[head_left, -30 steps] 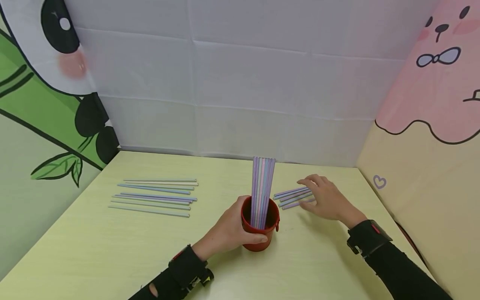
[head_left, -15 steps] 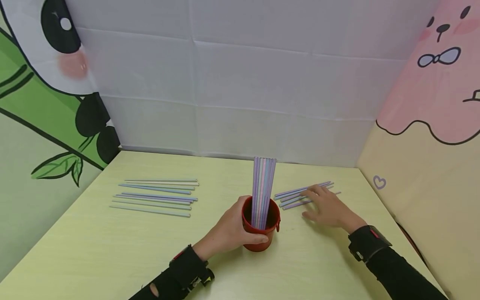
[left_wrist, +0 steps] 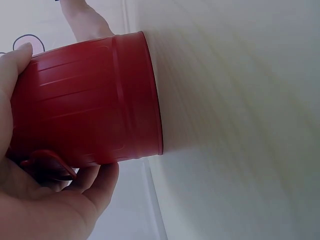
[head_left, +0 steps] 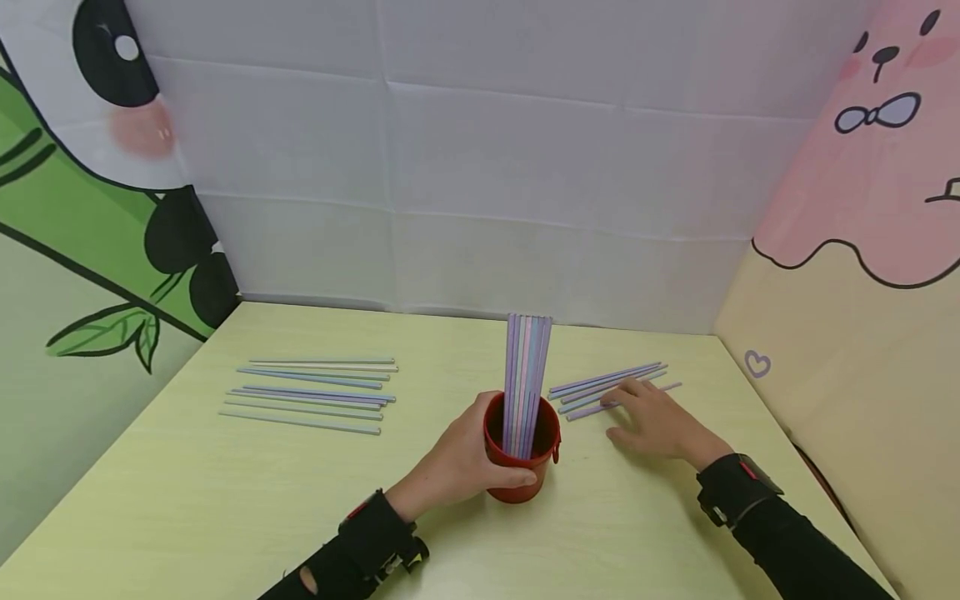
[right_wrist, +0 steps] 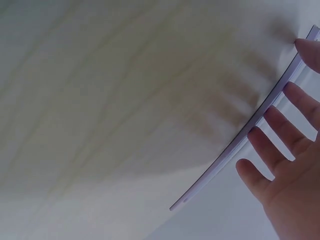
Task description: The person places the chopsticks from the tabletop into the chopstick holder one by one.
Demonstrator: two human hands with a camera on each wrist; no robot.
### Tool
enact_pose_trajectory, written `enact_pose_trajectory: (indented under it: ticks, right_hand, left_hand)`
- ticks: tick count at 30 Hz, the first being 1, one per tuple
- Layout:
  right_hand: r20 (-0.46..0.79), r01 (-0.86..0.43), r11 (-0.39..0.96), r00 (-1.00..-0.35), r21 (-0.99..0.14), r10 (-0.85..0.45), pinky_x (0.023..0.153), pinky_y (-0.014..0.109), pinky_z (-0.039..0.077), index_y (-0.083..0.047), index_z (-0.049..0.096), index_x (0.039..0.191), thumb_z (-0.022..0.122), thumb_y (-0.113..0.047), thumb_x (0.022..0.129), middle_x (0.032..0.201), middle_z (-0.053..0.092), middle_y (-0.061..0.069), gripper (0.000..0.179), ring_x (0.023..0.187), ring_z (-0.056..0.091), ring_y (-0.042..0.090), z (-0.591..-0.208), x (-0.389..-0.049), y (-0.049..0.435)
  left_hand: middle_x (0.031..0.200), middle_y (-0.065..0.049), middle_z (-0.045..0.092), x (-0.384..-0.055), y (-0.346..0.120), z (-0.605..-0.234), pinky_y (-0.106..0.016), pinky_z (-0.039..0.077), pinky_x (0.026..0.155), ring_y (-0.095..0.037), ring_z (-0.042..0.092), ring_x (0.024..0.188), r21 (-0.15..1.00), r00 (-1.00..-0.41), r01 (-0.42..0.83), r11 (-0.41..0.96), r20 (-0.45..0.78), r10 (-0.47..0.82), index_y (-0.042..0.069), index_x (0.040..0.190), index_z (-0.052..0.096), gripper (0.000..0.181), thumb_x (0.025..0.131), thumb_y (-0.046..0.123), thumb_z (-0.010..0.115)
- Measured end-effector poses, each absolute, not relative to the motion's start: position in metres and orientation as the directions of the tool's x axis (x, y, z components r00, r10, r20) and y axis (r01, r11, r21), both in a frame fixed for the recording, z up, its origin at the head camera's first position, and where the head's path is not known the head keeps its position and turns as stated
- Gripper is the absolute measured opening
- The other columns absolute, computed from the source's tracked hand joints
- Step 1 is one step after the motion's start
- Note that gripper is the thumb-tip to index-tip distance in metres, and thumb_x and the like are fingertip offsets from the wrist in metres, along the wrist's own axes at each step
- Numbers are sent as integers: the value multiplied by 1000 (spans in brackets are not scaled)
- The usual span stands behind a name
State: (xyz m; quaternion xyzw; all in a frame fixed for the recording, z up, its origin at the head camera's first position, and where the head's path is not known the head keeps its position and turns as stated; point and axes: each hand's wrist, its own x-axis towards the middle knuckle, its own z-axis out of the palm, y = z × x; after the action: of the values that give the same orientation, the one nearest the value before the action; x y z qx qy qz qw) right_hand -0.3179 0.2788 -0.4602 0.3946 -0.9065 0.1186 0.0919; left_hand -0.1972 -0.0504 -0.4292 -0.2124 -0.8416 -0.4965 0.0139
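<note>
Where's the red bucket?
In the head view, the red bucket is just right of and below the middle, held in the left grip, between the sticks on the left and the sticks on the right.

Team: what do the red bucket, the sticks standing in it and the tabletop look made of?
Red bucket: probably painted metal, semi-gloss; soft highlights, ridge near base.
Sticks: plastic or paper, can't tell; smooth, even pastel colour.
Tabletop: wood or wood-look laminate, fairly matte; faint grain streaks.
</note>
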Motion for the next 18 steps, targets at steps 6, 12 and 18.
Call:
enact_pose_trajectory:
  ticks: [6,12,18]
  right_hand:
    - [259,-739,660,-669,-136,-696,78,40,45,-18,64,104,71,-22,83,104,54,0,22,90,48,17,-462,-320,279]
    - [317,-807,570,-587,-154,-745,71,36,48,-16,64,92,71,-3,82,90,56,-1,18,82,53,16,-460,-320,280]
    - [276,-819,543,-574,-184,-771,71,32,50,-16,63,92,72,0,82,88,56,-3,20,83,52,11,-458,-320,281]
  left_hand:
    - [124,16,50,-197,-50,-429,-31,50,84,-5,51,107,828,-908,375,416,238,344,26,139,31,96,64,50,85]
    - [125,16,49,-198,-50,-429,-30,51,83,-5,51,108,832,-910,370,414,234,343,27,139,30,96,64,50,85]
    - [124,16,49,-198,-50,-430,-30,50,84,-5,51,107,833,-912,364,416,228,341,26,139,31,96,64,50,85]
